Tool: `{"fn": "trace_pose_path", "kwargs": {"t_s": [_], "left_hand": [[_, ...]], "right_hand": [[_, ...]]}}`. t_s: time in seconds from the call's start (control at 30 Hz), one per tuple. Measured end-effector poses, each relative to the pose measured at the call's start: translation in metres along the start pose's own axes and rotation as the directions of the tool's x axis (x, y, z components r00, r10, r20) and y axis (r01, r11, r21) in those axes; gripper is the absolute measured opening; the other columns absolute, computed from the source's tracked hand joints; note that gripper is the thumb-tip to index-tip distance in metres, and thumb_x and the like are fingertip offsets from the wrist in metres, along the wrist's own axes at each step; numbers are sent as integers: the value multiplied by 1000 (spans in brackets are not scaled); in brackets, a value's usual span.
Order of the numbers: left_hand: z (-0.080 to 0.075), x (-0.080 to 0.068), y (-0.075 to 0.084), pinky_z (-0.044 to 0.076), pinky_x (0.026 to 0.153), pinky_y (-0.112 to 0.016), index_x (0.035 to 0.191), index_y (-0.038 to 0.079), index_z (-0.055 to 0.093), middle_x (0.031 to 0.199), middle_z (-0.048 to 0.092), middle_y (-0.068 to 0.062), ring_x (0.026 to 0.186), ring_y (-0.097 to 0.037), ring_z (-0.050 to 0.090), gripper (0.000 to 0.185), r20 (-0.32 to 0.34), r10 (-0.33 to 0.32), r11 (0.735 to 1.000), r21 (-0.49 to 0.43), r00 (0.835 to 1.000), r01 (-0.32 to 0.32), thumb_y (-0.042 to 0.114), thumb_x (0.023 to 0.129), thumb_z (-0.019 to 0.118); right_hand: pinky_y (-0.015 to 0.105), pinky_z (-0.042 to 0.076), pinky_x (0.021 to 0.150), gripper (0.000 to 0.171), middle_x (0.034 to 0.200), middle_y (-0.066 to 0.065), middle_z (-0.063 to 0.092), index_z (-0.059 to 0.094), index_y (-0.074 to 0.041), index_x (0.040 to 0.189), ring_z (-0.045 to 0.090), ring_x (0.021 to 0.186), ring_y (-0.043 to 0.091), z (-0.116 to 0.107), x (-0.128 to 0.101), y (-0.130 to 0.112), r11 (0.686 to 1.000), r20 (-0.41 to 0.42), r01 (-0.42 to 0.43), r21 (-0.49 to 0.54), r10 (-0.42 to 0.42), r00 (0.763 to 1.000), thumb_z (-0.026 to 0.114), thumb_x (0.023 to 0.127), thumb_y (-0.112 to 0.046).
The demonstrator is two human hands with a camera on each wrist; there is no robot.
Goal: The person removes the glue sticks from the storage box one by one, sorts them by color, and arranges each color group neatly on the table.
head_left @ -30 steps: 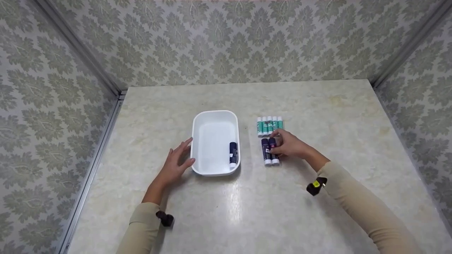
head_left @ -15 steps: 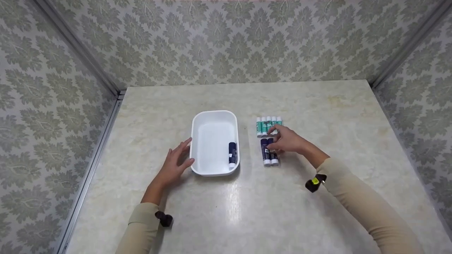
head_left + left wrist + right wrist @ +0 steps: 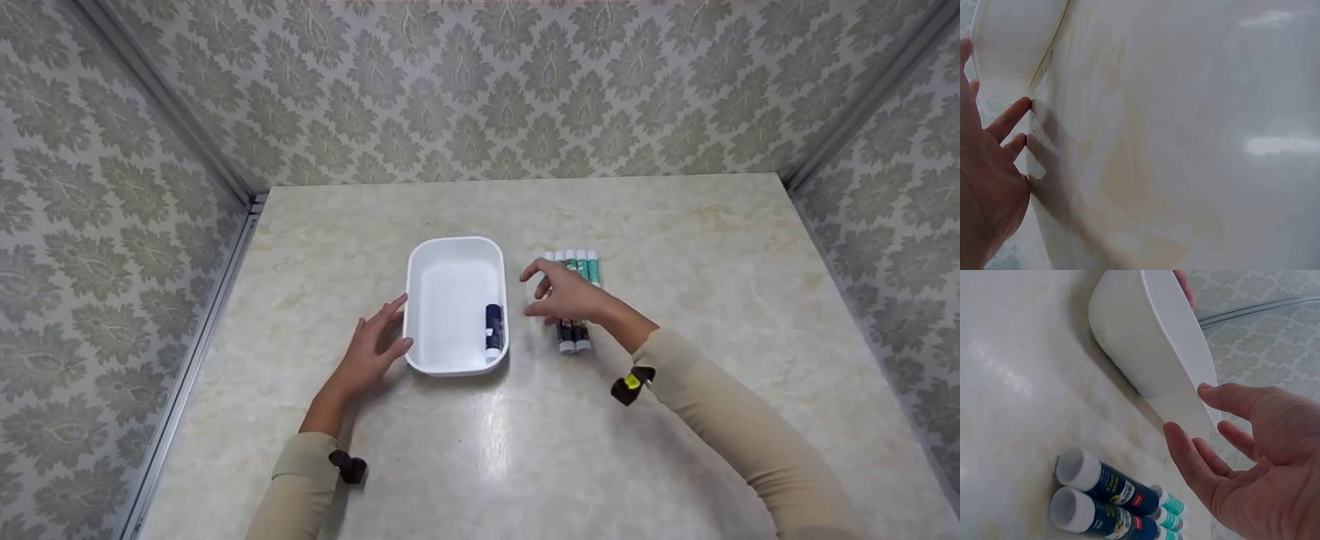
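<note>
A white plastic tub [image 3: 454, 300] stands on the table, and one dark blue glue stick [image 3: 493, 327] lies inside along its right wall. My left hand [image 3: 373, 346] rests against the tub's left side, fingers spread on the rim. Right of the tub, my right hand [image 3: 568, 294] hovers with thumb and fingers apart and nothing between them. Beneath it, two dark blue glue sticks [image 3: 1112, 492] with white ends lie side by side, partly covered in the head view. Just behind them is a row of several green and white glue sticks [image 3: 592, 268], also partly covered.
The pale marbled table [image 3: 465, 450] carries everything. Patterned wall panels [image 3: 480, 90] close it off at the back and both sides. Each wrist wears a small black camera [image 3: 632, 385].
My right hand has let go of the right-hand dark blue glue stick, lifted, and shifted left toward the tub. The left hand and tub have stayed in place.
</note>
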State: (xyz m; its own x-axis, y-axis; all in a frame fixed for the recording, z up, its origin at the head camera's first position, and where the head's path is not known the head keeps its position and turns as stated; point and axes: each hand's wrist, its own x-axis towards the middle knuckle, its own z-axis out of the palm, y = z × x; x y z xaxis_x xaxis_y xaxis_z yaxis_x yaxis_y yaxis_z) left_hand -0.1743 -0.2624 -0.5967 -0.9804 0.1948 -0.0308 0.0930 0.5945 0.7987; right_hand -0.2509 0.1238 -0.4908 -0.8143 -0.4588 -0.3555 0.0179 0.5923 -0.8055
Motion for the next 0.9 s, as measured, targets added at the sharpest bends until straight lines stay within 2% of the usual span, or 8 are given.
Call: {"fn": "trace_pose_path", "kwargs": {"t_s": [0.13,0.3,0.43,0.57,0.73,0.9], "left_hand": [[-1,0,0,-12,143,-71,179,33,31,175,55,-13,179,-39,19,81,1,5,1000,-2,1000,-5,51,109,68],[-1,0,1,-12,143,-70,179,33,32,175,55,-12,180,-38,19,82,3,-8,1000,0,1000,8,53,109,68],[-1,0,1,-12,143,-71,179,32,31,174,56,-14,180,-38,19,82,8,-8,1000,0,1000,8,51,109,68],[-2,0,0,-11,142,-72,179,32,32,172,57,-15,179,-39,19,80,12,-2,1000,-5,1000,2,49,110,68],[-2,0,1,-12,143,-72,179,34,31,174,56,-14,179,-37,21,81,13,-10,1000,-1,1000,10,52,109,67],[-1,0,2,-12,143,-71,179,36,31,174,56,-13,179,-35,24,81,10,-22,1000,-2,1000,22,55,109,67]], "right_hand": [[42,71,86,59,114,9,55,53,-7,153,65,78,15,10,5,-14,1000,14,19,-3,-19,1000,81,102,-8],[33,68,79,58,114,8,57,54,-11,151,67,79,16,22,10,-30,999,39,30,-14,-29,999,83,101,-10],[27,65,74,61,117,11,58,54,-9,154,68,81,17,31,14,-41,998,63,57,-19,-56,996,83,101,-10],[29,65,75,62,119,14,59,53,-7,154,68,85,20,40,18,-50,996,79,84,-2,-84,993,83,100,-9],[26,60,75,60,115,11,61,55,-7,151,67,87,18,53,22,-56,993,69,120,-19,-119,991,85,99,-11],[26,53,77,60,121,20,66,57,-5,150,64,91,18,64,24,-60,989,60,143,-36,-141,988,85,98,-10]]}}
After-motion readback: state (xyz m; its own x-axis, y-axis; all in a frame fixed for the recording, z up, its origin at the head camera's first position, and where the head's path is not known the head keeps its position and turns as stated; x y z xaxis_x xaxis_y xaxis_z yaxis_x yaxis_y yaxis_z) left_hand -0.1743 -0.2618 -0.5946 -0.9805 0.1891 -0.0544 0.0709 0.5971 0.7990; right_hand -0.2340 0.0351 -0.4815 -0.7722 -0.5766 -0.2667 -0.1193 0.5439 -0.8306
